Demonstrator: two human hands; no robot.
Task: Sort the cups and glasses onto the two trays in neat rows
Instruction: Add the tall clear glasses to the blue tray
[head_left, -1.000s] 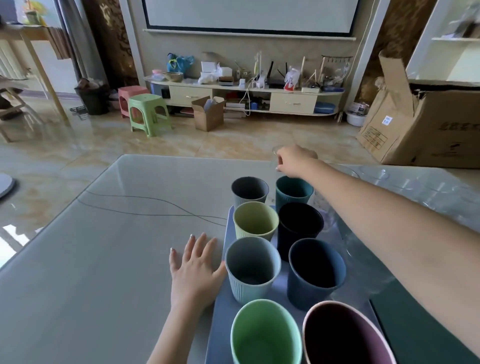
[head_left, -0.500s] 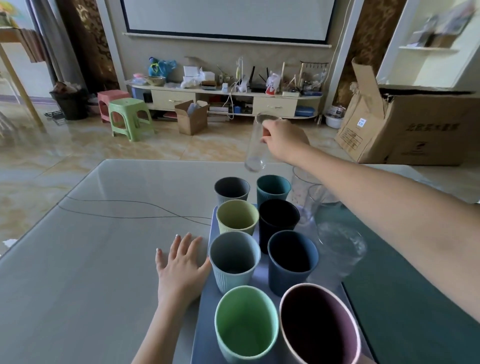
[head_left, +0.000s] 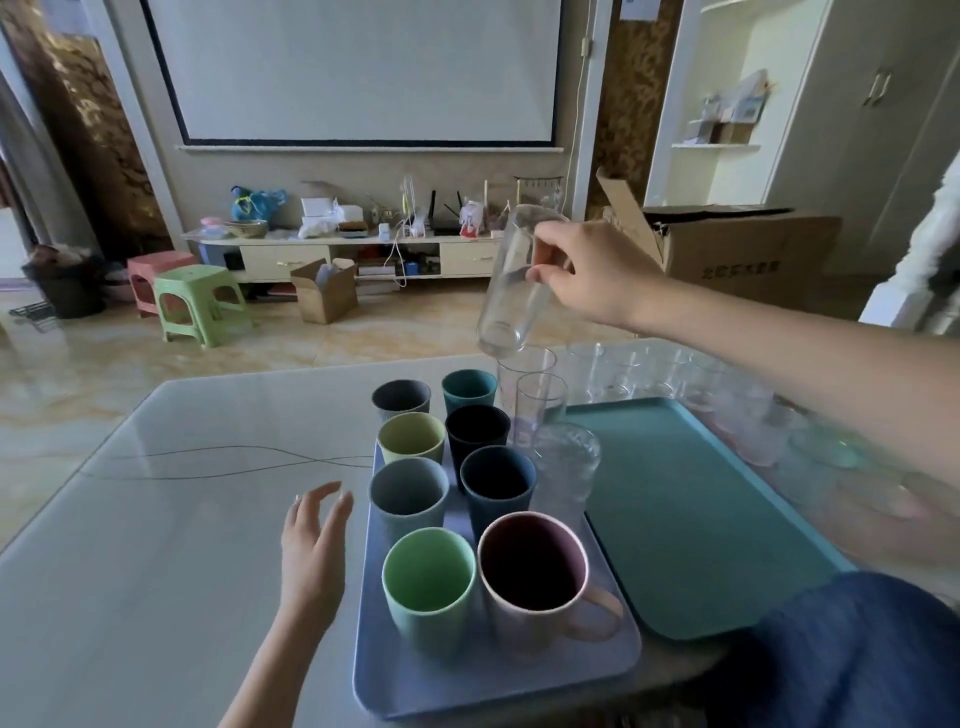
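Right hand pinching a tall glass tilted in midair over the glasses beside the teal tray, probably headed there, left hand spread loose by the cup tray.

Both forearms are bare, with no sleeves in view. The left hand shows light, glossy nails on slim fingers. The right hand wears no visible ring or watch. Dark blue denim-like fabric covers the body at lower right.
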